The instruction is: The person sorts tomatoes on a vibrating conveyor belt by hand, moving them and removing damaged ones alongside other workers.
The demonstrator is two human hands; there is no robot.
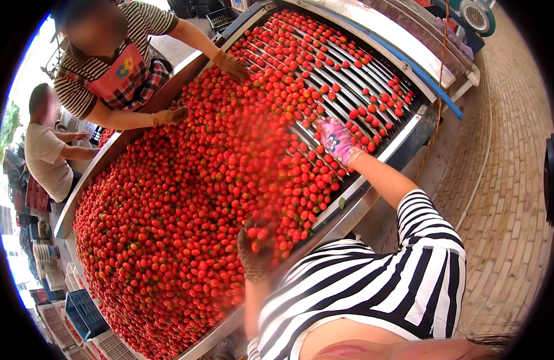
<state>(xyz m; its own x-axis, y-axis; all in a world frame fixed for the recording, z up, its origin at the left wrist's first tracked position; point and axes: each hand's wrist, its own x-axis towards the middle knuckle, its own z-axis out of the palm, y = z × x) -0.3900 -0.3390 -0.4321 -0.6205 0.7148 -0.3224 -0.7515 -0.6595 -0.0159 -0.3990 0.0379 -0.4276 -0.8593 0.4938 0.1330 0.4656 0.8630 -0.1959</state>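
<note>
A great heap of small red cherry tomatoes (169, 210) fills the wide sorting tray in front of me. At the heap's near edge, my left hand (253, 255), in a brown knit glove, is cupped around a few tomatoes; its fingertips are partly hidden by fruit. My right hand (339, 143), in a pink glove with a flower pattern, reaches over the metal rollers (337, 84) to the right. Its fingers are stretched out and slightly bent among scattered tomatoes, with no held fruit visible. Between my hands, part of the heap is smeared by motion.
Across the tray, a person in a striped shirt and apron has two brown-gloved hands (170, 115) at the tomatoes. Another person (49, 144) is farther left. A blue crate (86, 313) stands lower left. A metal rim (343, 210) edges my side; brick paving (499, 180) lies right.
</note>
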